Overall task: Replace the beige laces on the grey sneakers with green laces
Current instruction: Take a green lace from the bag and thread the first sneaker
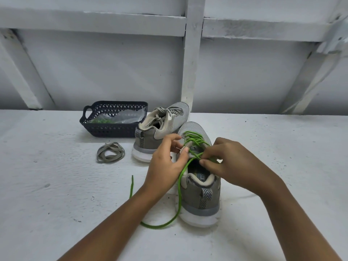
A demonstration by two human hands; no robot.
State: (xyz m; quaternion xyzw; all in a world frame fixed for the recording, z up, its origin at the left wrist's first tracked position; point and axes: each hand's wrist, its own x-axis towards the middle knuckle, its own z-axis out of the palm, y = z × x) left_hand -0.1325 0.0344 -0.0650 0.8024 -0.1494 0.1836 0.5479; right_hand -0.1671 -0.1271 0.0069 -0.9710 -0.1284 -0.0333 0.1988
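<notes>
Our near sneaker (200, 187) stands about midway across the counter (56, 166), closer to its near edge, heel toward us and toe pointing at the far edge. A green lace (179, 193) already crosses its upper eyelets. One long tail drops off the sneaker's left side, loops over the counter toward the near edge, passes under our left forearm and ends further left.

Our left hand (165, 166) has its grip closed on the left eyelet flap of the near sneaker, with the thumb pressed against the pale edge and the fingers curled over the top. Our right hand (231, 162) has its grip pinched tight on the green lace just above the shoe's opening, thumb and fingertips together.

The far sneaker (162, 127) sits just behind the near one, toward the far edge, and its beige lacing (174, 110) is in place. To its left, close to the far edge, a dark basket (109, 129) holds a clear plastic bag (128, 117) and a green bundle (99, 120). A loose beige lace (110, 152) lies coiled on the counter in front of the basket, left of both sneakers and apart from them.
</notes>
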